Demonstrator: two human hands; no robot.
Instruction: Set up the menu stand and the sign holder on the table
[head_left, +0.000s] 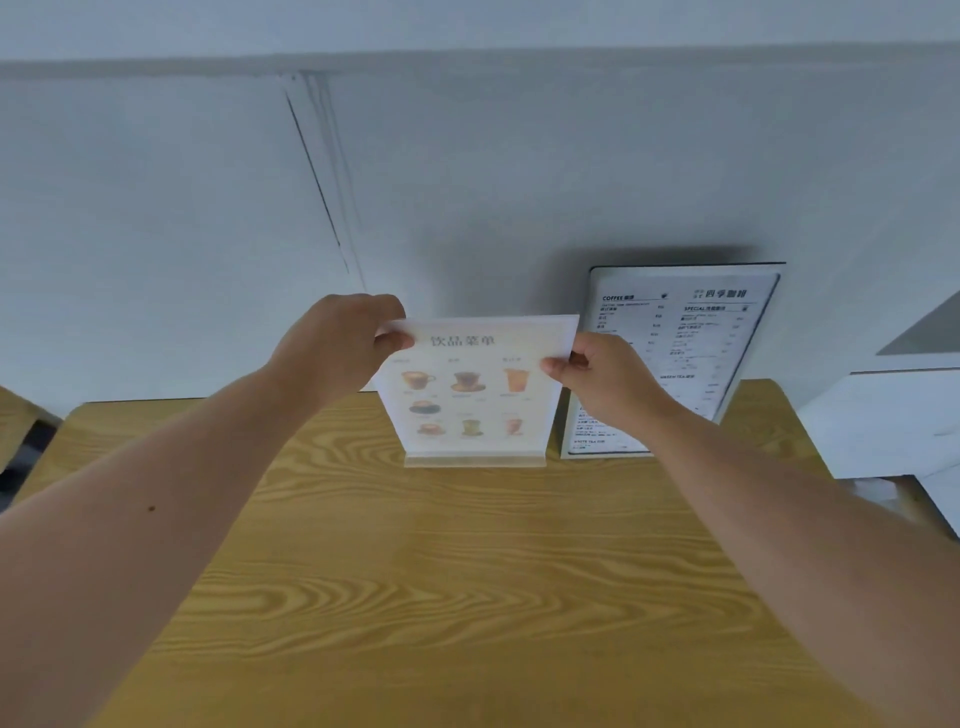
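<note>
Two bare forearms with no sleeves in view, left hand and right hand without rings, watch or bracelet, short plain nails on the thumbs, one small dark mole on the left forearm

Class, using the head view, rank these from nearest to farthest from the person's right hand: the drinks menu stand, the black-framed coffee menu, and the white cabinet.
1. Drinks menu stand: in the right hand grip, at its top right corner.
2. Black-framed coffee menu: just behind the hand, against the wall.
3. White cabinet: far right, beyond the table.
</note>
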